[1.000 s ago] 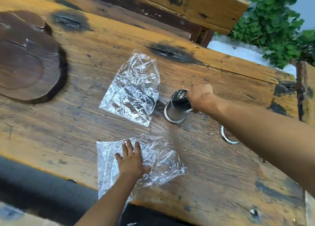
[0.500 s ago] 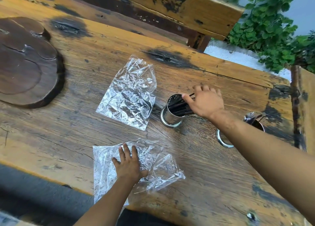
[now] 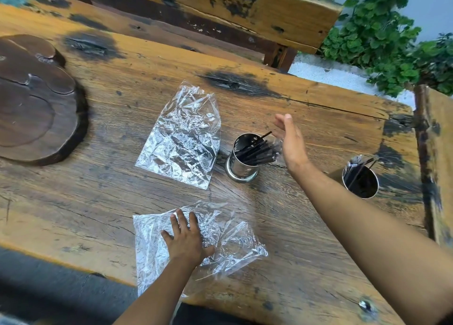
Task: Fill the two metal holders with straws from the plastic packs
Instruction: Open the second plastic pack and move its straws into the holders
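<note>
**Weathered wood outdoors**

We are looking down at a worn plank table (image 3: 306, 238), its grain blotched with dark scorch marks. A dark round wooden slab (image 3: 36, 101) is lying at its far left. A matching bench (image 3: 232, 8) is standing beyond, and green leafy plants (image 3: 382, 40) are climbing a pale wall (image 3: 436, 8) in daylight.

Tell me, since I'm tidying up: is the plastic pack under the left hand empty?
Apparently empty: the plastic pack lies flat and crumpled under the left hand, with no straws showing through.
</note>
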Demonstrator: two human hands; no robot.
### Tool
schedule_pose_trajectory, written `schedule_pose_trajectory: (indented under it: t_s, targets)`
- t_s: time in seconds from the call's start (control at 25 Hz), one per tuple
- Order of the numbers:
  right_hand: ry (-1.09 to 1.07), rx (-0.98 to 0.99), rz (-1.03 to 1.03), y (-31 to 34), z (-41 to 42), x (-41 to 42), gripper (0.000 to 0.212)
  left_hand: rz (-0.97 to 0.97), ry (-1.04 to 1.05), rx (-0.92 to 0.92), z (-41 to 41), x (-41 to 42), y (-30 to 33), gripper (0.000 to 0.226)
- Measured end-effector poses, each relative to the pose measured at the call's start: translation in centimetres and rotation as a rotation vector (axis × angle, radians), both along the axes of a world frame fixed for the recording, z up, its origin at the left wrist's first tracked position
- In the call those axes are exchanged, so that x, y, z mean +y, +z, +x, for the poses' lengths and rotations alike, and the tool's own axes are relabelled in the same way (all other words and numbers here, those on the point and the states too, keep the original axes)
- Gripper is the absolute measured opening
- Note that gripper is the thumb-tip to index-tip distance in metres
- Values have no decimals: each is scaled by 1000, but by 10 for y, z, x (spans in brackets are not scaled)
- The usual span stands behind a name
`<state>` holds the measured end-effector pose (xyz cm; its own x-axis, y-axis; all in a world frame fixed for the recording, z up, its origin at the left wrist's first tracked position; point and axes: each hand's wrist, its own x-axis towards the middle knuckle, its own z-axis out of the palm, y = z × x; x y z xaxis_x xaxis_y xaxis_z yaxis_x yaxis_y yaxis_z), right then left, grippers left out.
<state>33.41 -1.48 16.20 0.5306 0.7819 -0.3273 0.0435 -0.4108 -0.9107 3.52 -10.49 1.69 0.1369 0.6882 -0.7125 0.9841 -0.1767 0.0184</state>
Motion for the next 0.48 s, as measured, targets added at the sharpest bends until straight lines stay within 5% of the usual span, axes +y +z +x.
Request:
schedule_pose_trajectory:
  t_s: [0.2,0.48]
  targets:
    - [-312,191,-42,-28,9,-72,55,17,1,-7,1,-2,3,130]
    - [-133,-33,-759,-127,-71,-205,63,74,91,-47,12,-18,9,104]
